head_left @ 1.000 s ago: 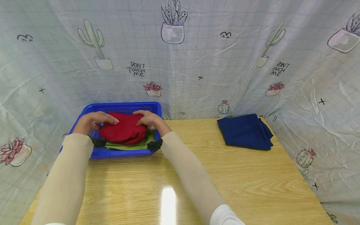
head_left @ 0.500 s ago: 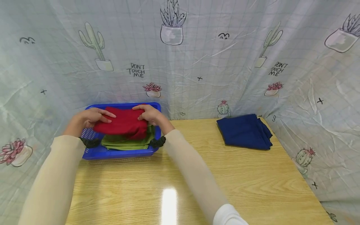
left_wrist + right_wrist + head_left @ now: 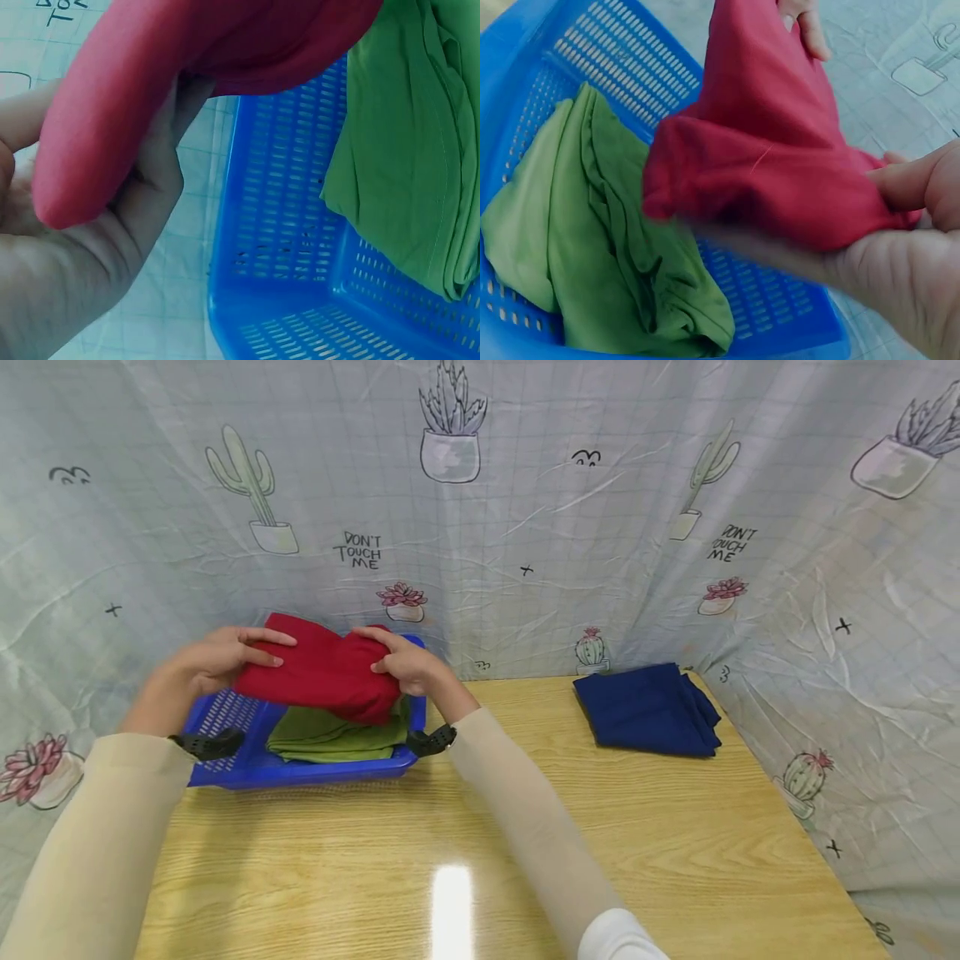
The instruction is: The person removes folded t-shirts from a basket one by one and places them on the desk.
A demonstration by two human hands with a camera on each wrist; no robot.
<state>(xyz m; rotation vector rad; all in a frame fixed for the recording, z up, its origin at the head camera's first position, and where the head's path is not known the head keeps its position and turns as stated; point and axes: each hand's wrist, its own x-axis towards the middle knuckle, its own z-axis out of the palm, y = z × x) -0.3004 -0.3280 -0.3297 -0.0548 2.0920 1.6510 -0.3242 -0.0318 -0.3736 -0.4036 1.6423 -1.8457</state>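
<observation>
Both hands hold a folded red cloth point(image 3: 322, 668) above a blue plastic basket point(image 3: 247, 768). My left hand point(image 3: 213, 664) grips its left end, which lies across the palm with fingers beneath in the left wrist view. The right hand point(image 3: 412, 664) grips the right end, thumb on top, as the right wrist view shows. Below, a folded green cloth point(image 3: 600, 240) lies in the basket, partly hidden by the red cloth in the head view. Between the red and green cloths there is a gap in both wrist views.
A folded navy blue cloth point(image 3: 648, 710) lies on the wooden table point(image 3: 525, 827) at the back right. A printed fabric curtain point(image 3: 517, 510) hangs behind the table and along its sides. Dark straps circle both wrists.
The red cloth has risen from the green cloth, moving up and slightly left in both hands. The left hand has moved outward, and the cloth is stretched wider. The navy cloth stays put.
</observation>
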